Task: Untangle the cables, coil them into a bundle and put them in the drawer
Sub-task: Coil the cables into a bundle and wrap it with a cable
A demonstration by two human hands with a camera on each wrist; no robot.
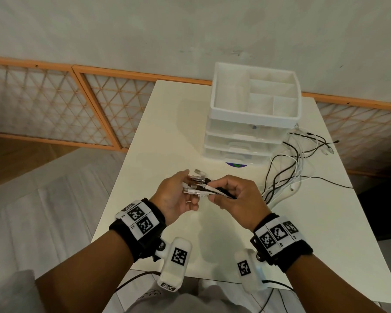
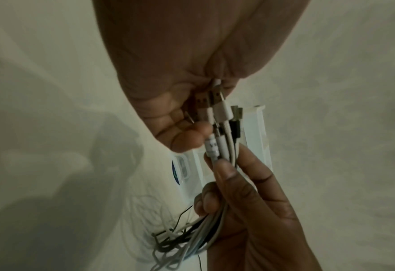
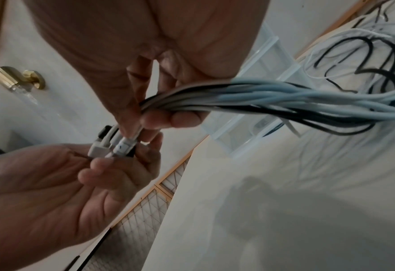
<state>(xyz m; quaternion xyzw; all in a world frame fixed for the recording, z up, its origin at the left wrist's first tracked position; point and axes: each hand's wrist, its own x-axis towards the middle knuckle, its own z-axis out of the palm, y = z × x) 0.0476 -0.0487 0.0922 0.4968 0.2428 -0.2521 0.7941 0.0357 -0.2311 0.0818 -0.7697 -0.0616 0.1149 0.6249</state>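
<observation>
Several black and white cables run together as a bundle whose plug ends [image 1: 200, 184] sit between my hands above the white table [image 1: 167, 132]. My right hand [image 1: 221, 190] grips the bundle [image 3: 261, 99] just behind the plugs, fingers and thumb curled round it. My left hand [image 1: 190, 190] cups the plug ends [image 2: 217, 113], its fingers curled round them. The loose lengths [image 1: 289, 168] trail off to the right in a tangle on the table. A white three-drawer unit [image 1: 246, 141] stands at the back, all drawers pushed in.
An open divided tray [image 1: 217, 102] tops the drawer unit. A blue-green round sticker [image 1: 235, 164] lies in front of it. Orange-framed lattice panels [image 1: 54, 105] line the wall on the left. The table's left edge runs close to my left wrist.
</observation>
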